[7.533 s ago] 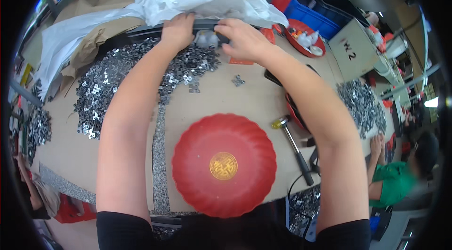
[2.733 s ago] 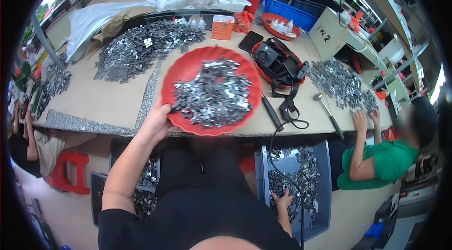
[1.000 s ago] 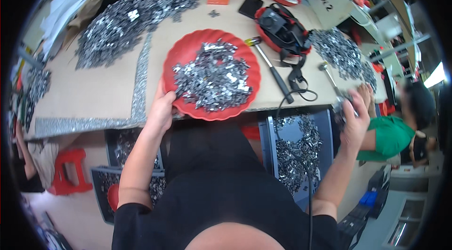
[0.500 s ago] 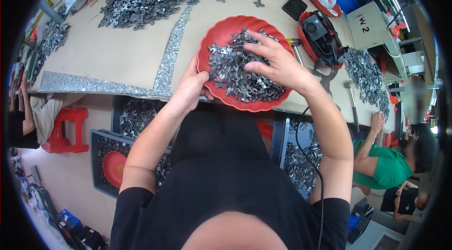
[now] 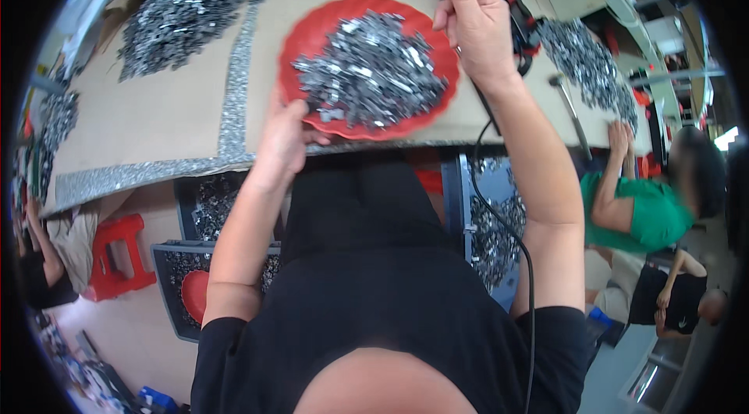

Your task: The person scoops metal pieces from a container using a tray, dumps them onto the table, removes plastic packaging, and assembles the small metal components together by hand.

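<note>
A red scalloped plate [image 5: 292, 51] heaped with small shiny metal pieces [image 5: 370, 74] is at the front edge of the table. My left hand [image 5: 282, 133] grips its near-left rim, thumb over the edge. Beyond the plate's right side, my right hand [image 5: 477, 28] is raised and closed around what looks like a hammer [image 5: 485, 106]. Its dark head shows past the fingertips and its thin shaft below the fist. Motion blur softens both, and the fingers hide the middle of the shaft.
A large metal-piece pile [image 5: 187, 20] lies back left, another pile [image 5: 589, 63] at the right. A second hammer [image 5: 573, 113] lies near a person in a green shirt [image 5: 644, 211]. Grey bins [image 5: 160, 281] of pieces sit below the table. A black cable [image 5: 507, 230] crosses my right side.
My right hand has left the metal pieces in the plate, moved up and right, and closed around the hammer. The view has shifted; my left hand still holds the plate.
</note>
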A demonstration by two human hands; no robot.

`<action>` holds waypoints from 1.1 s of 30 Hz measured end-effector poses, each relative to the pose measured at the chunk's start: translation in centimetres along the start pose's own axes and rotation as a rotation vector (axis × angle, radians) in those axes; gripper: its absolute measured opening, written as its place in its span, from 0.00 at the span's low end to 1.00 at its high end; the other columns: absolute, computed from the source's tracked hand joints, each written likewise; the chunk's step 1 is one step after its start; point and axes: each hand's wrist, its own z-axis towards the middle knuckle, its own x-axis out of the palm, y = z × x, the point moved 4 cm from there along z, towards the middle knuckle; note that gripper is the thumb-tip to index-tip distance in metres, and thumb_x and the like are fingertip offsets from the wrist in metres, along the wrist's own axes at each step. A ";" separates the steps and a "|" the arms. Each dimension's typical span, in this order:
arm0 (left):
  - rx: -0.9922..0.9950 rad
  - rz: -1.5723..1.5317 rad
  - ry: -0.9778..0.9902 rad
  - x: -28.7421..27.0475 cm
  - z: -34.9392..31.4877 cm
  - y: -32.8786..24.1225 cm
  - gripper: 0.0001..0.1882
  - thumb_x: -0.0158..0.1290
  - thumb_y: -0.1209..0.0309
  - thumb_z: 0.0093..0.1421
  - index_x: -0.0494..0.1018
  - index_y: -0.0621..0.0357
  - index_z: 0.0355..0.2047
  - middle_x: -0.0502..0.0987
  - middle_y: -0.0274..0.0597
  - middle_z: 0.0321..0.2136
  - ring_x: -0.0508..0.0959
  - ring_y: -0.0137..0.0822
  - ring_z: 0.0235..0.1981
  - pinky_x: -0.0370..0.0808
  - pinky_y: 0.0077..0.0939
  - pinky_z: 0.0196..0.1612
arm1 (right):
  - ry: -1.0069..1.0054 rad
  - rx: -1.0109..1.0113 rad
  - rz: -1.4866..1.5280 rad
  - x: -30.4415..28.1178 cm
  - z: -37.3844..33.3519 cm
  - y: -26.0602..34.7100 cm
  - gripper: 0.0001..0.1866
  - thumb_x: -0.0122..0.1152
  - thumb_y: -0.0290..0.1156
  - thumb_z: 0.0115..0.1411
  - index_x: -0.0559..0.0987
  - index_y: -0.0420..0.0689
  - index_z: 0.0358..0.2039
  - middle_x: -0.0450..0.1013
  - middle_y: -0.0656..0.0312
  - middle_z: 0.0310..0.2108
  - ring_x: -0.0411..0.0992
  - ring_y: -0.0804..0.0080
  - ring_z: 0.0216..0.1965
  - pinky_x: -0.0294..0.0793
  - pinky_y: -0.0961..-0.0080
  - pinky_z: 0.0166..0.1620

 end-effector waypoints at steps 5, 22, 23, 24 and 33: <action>0.100 0.097 -0.101 -1.8 -0.1 -1.3 0.22 0.32 0.79 0.49 0.53 0.58 0.48 0.69 0.46 0.36 0.75 0.33 0.24 0.72 0.17 0.14 | -0.202 0.092 -0.072 -9.7 -6.8 -0.8 0.14 0.46 0.37 0.57 0.71 0.41 0.22 0.66 0.67 0.13 0.55 0.89 0.10 0.51 0.91 0.13; 0.037 -0.008 -0.067 -7.6 1.8 0.4 0.14 0.35 0.66 0.59 0.62 0.60 0.42 0.71 0.42 0.34 0.72 0.35 0.27 0.66 0.26 0.24 | -0.792 0.985 -0.173 -18.7 -40.8 -17.8 0.12 0.46 0.33 0.55 0.70 0.38 0.35 0.67 0.65 0.15 0.59 0.85 0.12 0.57 0.89 0.14; 0.033 0.002 -0.061 -7.8 1.8 0.3 0.14 0.35 0.66 0.59 0.62 0.60 0.42 0.71 0.42 0.34 0.72 0.35 0.27 0.66 0.26 0.24 | -0.753 1.009 -0.174 -18.3 -41.0 -18.4 0.13 0.46 0.33 0.55 0.70 0.38 0.36 0.67 0.65 0.17 0.60 0.85 0.12 0.58 0.89 0.14; 0.040 0.003 -0.045 -8.0 1.8 0.3 0.15 0.35 0.66 0.59 0.62 0.60 0.42 0.71 0.43 0.35 0.71 0.35 0.27 0.65 0.26 0.24 | -0.644 0.995 -0.188 -17.7 -40.7 -18.7 0.13 0.47 0.33 0.55 0.70 0.39 0.38 0.67 0.65 0.18 0.62 0.84 0.15 0.61 0.89 0.16; 0.059 0.041 -0.114 -9.5 1.6 -0.8 0.16 0.38 0.66 0.58 0.61 0.63 0.43 0.71 0.44 0.36 0.72 0.38 0.31 0.67 0.28 0.27 | 0.099 1.106 -0.215 -15.3 -40.6 -24.7 0.20 0.51 0.33 0.53 0.67 0.45 0.48 0.70 0.61 0.37 0.68 0.77 0.35 0.68 0.83 0.37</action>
